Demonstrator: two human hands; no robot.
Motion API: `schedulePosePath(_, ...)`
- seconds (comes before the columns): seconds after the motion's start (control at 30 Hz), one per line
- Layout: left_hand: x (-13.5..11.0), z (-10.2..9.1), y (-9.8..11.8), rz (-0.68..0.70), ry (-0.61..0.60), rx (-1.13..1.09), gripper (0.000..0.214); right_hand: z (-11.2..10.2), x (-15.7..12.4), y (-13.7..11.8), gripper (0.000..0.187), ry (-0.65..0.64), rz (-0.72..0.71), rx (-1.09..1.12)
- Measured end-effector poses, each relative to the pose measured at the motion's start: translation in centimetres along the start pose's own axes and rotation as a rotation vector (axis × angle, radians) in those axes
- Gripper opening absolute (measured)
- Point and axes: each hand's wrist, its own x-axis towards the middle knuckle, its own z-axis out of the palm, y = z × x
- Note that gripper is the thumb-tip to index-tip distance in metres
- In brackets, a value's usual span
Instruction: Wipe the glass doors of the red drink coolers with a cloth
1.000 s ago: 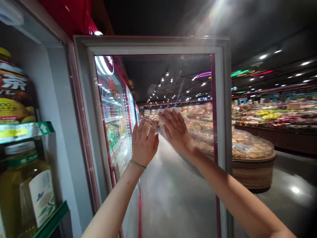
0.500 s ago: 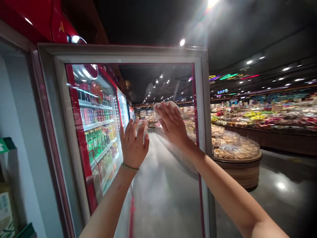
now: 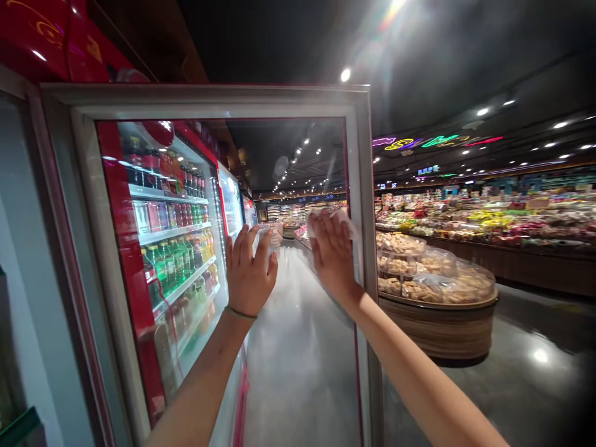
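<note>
A glass cooler door (image 3: 361, 261) with a grey metal frame stands swung open in front of me. My left hand (image 3: 250, 273) rests against the pane, its fingers spread and a thin green band around the wrist; it holds nothing. Under the fingers of my right hand (image 3: 334, 264) is a crumpled white cloth (image 3: 348, 225), held flat to the glass near the right side of the frame. The cloth's edges show past the fingertips, and its middle is hidden; whether it is cloth or paper is hard to tell.
Through the pane shows a red drinks cooler with green bottles (image 3: 170, 264) and cans on shelves. At right stands a rounded wooden display (image 3: 437, 332) of packaged food. Farther back are long produce displays (image 3: 488, 223). Grey shiny floor (image 3: 298, 372) runs between.
My right hand has slid the cloth rightward and slightly down across the glass, toward the frame. My left hand stays nearly in place. The view has shifted a little.
</note>
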Motion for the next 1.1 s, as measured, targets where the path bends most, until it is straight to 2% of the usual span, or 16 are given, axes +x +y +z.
schedulePosePath(0.1, -0.2, 0.6, 1.1, 0.019, -0.025, -0.009, 0.046, 0.2, -0.6, 0.7, 0.06, -0.048, -0.089, 0.008)
schedulePosePath(0.2, -0.7, 1.0, 1.8, 0.005, -0.029, -0.013, 0.046, 0.5, -1.0, 1.2, 0.061, -0.002, -0.016, 0.016)
schedulePosePath(0.3, -1.4, 0.9, 2.0, -0.009, -0.03, -0.004, 0.045, 1.0, -2.8, 0.5, 0.063, 0.013, 0.06, 0.01)
schedulePosePath(0.47, -2.6, 0.2, 1.2, -0.015, -0.075, 0.005, 0.049, 1.7, -4.5, -0.6, 0.062, -0.096, -0.045, 0.013)
schedulePosePath(0.6, -3.9, -0.5, 0.4, -0.07, -0.066, 0.025, 0.049, 2.1, -5.4, -0.1, 0.063, -0.035, 0.102, -0.001)
schedulePosePath(0.7, -4.8, -0.7, 0.3, -0.062, -0.092, 0.029, 0.052, 2.4, -6.2, -0.4, 0.063, -0.07, 0.082, 0.011)
schedulePosePath(0.8, -5.5, -0.5, 0.7, -0.042, -0.125, 0.02, 0.057, 2.4, -6.3, -0.2, 0.061, -0.122, 0.015, 0.027)
schedulePosePath(0.97, -7.0, -0.1, 2.3, -0.048, -0.158, -0.011, 0.063, 2.3, -8.3, -0.5, 0.064, -0.079, 0.175, 0.011)
schedulePosePath(1.1, -8.5, -0.1, 3.6, -0.044, -0.2, -0.037, 0.065, 2.3, -9.4, -1.2, 0.067, -0.149, 0.009, 0.055)
